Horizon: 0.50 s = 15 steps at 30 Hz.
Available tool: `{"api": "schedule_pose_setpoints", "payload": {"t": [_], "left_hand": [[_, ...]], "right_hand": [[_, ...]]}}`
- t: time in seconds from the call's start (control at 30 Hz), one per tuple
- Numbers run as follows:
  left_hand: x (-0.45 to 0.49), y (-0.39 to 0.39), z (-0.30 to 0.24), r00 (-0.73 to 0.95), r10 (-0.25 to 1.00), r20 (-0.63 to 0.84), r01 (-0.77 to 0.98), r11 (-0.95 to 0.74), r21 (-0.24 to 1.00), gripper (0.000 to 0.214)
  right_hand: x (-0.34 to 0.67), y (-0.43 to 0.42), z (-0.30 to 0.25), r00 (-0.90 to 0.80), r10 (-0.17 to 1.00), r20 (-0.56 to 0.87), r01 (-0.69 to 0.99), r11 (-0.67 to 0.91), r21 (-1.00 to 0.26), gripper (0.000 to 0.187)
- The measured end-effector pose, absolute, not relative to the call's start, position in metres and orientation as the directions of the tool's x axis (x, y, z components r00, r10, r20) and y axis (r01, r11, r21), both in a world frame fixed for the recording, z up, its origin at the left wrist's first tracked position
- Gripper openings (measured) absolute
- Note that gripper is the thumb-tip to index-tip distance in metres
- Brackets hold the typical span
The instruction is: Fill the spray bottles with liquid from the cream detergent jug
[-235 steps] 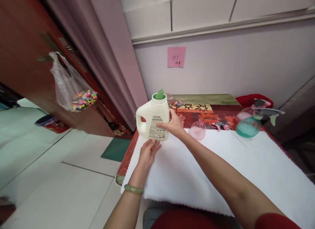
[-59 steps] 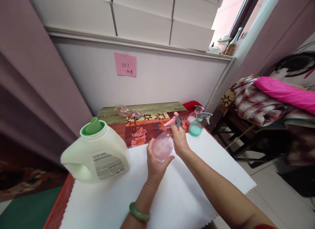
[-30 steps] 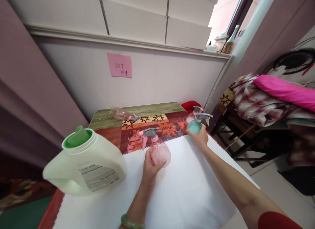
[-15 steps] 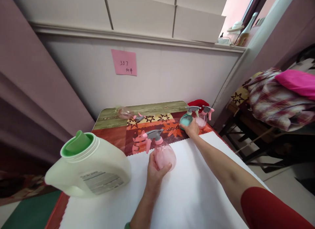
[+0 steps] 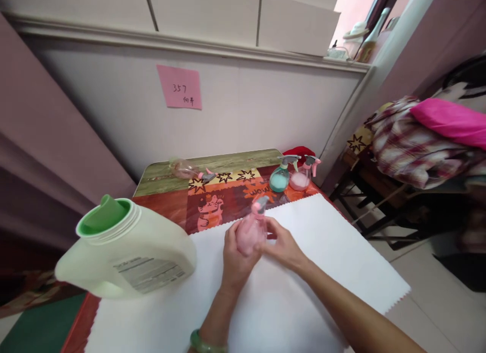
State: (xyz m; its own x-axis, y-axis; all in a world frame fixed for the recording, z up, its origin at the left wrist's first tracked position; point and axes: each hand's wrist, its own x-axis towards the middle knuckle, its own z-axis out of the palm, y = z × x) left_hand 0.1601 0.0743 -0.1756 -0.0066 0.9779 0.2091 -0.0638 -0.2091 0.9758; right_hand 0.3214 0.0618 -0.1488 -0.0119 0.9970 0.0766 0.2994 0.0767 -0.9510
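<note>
Over the white mat, a pink spray bottle point(image 5: 248, 235) with a grey and pink trigger head leans a little to the right. My left hand point(image 5: 235, 259) wraps round its left side and base. From the right, my right hand point(image 5: 285, 247) grips the same bottle between thumb and curved fingers. Towards the back right stand a green spray bottle point(image 5: 279, 182) and another pink spray bottle point(image 5: 299, 179), side by side and upright. A further clear pinkish spray bottle point(image 5: 184, 169) lies on its side at the back left.
A large pale green jug point(image 5: 163, 236) with a green cap stands at the left. The white mat point(image 5: 326, 252) covers the front of a patterned tabletop. Behind is a wall with a pink note point(image 5: 180, 87). Clothes point(image 5: 398, 140) are piled at the right.
My right hand has left the green spray bottle, which stands at the back, and come to the pink one in my left hand. That bottle's head has turned from pointing left.
</note>
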Motion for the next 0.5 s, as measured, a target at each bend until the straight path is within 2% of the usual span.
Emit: {"api": "schedule_pose_setpoints", "payload": {"t": [0.07, 0.13, 0.2, 0.27, 0.33, 0.4, 0.5], "left_hand": [[0.161, 0.072, -0.175, 0.015, 0.93, 0.367, 0.088, -0.367, 0.926, 0.075], [0.163, 0.069, -0.177, 0.05, 0.889, 0.455, 0.153, -0.457, 0.876, 0.076], [0.165, 0.066, -0.18, 0.112, 0.875, 0.47, 0.134, -0.482, 0.866, 0.089], [0.166, 0.065, -0.184, 0.176, 0.88, 0.441, 0.099, -0.461, 0.882, 0.109], [0.167, 0.066, -0.188, 0.19, 0.903, 0.387, 0.099, -0.409, 0.907, 0.117], [0.166, 0.068, -0.19, 0.122, 0.94, 0.318, 0.127, -0.332, 0.935, 0.1], [0.163, 0.073, -0.191, 0.005, 0.972, 0.235, 0.142, -0.233, 0.962, 0.064]], "right_hand": [[0.313, 0.048, -0.145, 0.035, 0.998, 0.055, 0.34, 0.04, -0.939, 0.074], [0.312, 0.042, -0.142, 0.105, 0.993, 0.055, 0.372, 0.012, -0.928, 0.074], [0.32, 0.04, -0.141, 0.132, 0.989, 0.073, 0.392, 0.016, -0.92, 0.073], [0.334, 0.043, -0.139, 0.167, 0.98, 0.108, 0.431, 0.026, -0.902, 0.073], [0.355, 0.051, -0.136, 0.255, 0.957, 0.138, 0.504, -0.01, -0.864, 0.07], [0.38, 0.063, -0.134, 0.39, 0.91, 0.143, 0.59, -0.127, -0.798, 0.067], [0.42, 0.085, -0.132, 0.588, 0.799, 0.127, 0.664, -0.387, -0.64, 0.076]]}}
